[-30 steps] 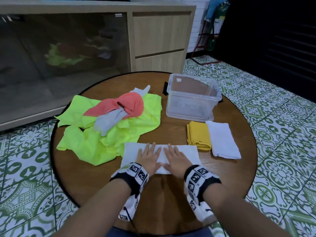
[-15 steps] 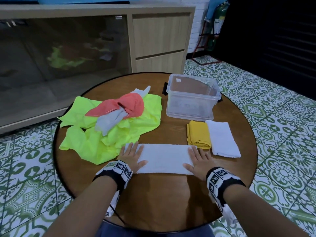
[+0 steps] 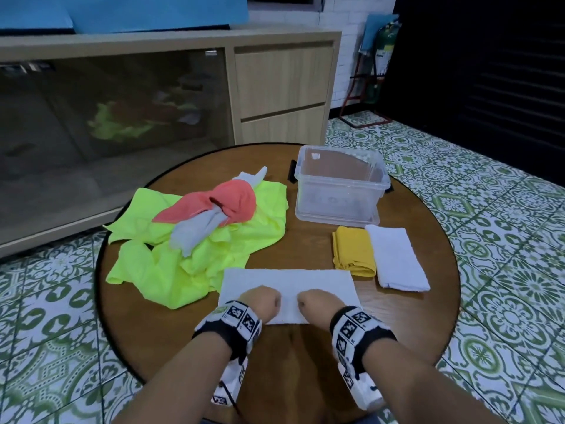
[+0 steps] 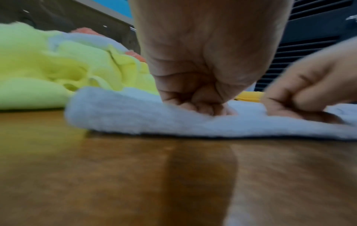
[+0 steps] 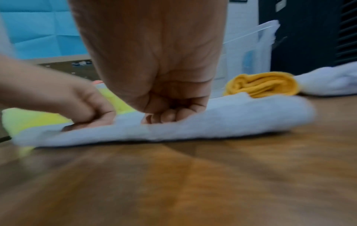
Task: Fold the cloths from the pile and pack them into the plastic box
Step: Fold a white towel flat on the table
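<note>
Hands are both curled at the near edge of the white towel on the worktop: left hand and right hand look like they're pinching it, though blur hides it. Lift evenly, match corners. Plastic box waits behind.

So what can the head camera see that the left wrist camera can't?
Only the head view shows the plastic box, the folded white cloth beside the yellow one, and the whole round table. Only the left wrist view shows the left hand's fingertips curled into the white cloth. Both show both hands on that cloth and the yellow-green pile.
</note>
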Motion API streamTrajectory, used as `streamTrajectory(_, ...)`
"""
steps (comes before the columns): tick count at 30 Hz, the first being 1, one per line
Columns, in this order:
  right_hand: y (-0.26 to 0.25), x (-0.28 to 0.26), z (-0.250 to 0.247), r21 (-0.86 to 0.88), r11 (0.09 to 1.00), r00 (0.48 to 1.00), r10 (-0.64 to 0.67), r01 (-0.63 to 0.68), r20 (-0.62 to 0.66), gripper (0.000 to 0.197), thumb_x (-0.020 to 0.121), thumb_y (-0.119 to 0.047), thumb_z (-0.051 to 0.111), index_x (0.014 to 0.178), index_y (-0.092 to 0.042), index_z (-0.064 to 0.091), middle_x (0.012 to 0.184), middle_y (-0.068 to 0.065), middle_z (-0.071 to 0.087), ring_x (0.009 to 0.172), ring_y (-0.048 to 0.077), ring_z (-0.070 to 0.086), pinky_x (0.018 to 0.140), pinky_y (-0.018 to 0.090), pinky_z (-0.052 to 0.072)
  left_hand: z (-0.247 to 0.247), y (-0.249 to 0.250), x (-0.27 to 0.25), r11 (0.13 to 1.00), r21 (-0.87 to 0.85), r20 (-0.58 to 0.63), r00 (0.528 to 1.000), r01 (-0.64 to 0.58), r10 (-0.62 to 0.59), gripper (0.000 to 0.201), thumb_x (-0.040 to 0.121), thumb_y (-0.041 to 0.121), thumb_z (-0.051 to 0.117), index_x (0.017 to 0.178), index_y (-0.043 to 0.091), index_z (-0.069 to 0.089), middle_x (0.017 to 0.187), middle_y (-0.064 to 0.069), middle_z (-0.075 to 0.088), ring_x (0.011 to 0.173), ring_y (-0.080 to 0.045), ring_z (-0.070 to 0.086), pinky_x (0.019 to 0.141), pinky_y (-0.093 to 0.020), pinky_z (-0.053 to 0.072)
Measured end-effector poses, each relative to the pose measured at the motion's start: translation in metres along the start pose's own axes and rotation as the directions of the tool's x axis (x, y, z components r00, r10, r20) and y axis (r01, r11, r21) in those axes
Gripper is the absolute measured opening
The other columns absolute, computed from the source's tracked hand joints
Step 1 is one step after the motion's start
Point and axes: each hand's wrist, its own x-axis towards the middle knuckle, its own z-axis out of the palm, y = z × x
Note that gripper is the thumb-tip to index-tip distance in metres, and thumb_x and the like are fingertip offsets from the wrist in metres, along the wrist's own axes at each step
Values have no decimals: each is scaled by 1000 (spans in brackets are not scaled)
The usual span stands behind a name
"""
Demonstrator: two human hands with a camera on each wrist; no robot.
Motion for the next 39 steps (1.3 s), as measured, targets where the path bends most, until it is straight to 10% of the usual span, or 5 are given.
streamTrajectory(13, 21, 6, -10, -103, 994, 989, -40, 26, -140, 59, 102, -38, 16, 151, -8, 2, 159, 10, -2, 146, 27, 3, 117, 37, 11, 10, -37, 21, 985, 167, -197, 978, -41, 74, 60, 87, 33, 19, 146, 20, 27, 154, 0, 24, 138, -20, 32, 108, -36, 31)
streamTrajectory(18, 27, 18, 11, -171, 984, 998, -59, 57, -4, 142, 26, -75, -44, 149, -12, -14, 156, 6, -20, 145, 25, -14, 117, 39, -3, 50, -54, 42, 979, 198, -271, 956, -55, 108, 54, 97, 49, 2, 120, 24, 44, 109, -2, 71, 91, -20, 71, 62, -37, 57)
streamTrajectory(21, 57, 7, 1, -155, 988, 1000, 4, -7, -17, 141, 28, -79, -43, 149, -12, -14, 157, 3, -19, 146, 21, -14, 117, 35, -5, 21, -70, 24, 975, 223, -106, 994, 9, 15, 98, 83, 67, -19, 137, 14, 44, 136, -11, 52, 120, -27, 56, 91, -45, 49)
streamTrajectory(26, 65, -12, -13, -178, 982, 990, 41, -65, -133, 57, 101, -39, 24, 151, -15, 9, 156, 4, 16, 142, 21, 17, 113, 39, 17, 4, -82, 15, 975, 221, -160, 987, 21, 15, 87, 73, 66, 0, 150, 28, 13, 152, 1, 22, 138, -17, 24, 109, -34, 22)
streamTrajectory(39, 90, 4, -15, 307, 885, 936, 328, -351, 127, 86, 45, -49, 74, 120, -16, 50, 121, 7, 57, 106, 26, 55, 93, 37, 49, -27, -76, 5, 994, 15, 91, 990, 107, -108, 45, 89, 31, 58, 128, 11, 49, 130, -7, 54, 120, -23, 50, 81, -24, 35)
